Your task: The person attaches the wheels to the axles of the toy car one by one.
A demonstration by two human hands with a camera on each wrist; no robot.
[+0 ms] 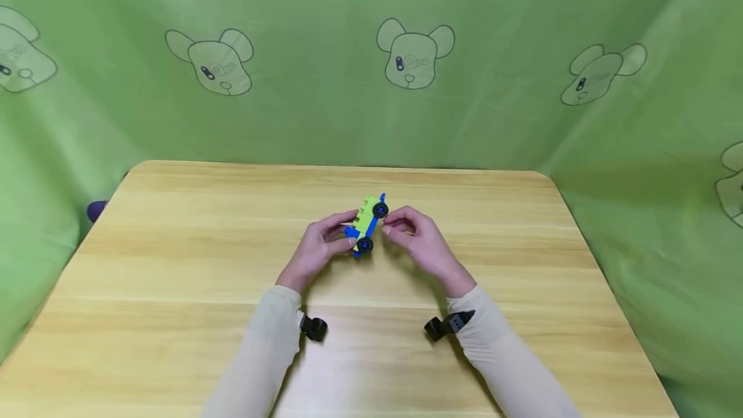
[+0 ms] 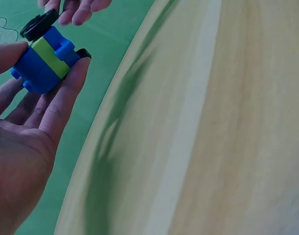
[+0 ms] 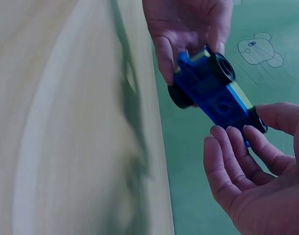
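A small toy car [image 1: 367,224] of lime-green and blue building blocks, with black wheels, is held up above the table, tilted. My left hand [image 1: 316,247] grips its lower end, thumb on one side and fingers on the other. The left wrist view shows blue studs and a lime block [image 2: 50,58] between that thumb and forefinger. My right hand [image 1: 422,240] is beside the upper wheel [image 1: 380,210], fingers loosely bent. In the right wrist view the car's blue underside [image 3: 213,95] faces me, and the right thumb and fingertips are right at the far wheel [image 3: 257,120].
The wooden table [image 1: 174,244] spreads under both hands. Green curtains [image 1: 325,115] with mouse-head drawings stand behind and at the sides. Small black cameras [image 1: 315,328] are strapped on both wrists. A purple object [image 1: 95,211] shows past the table's left edge.
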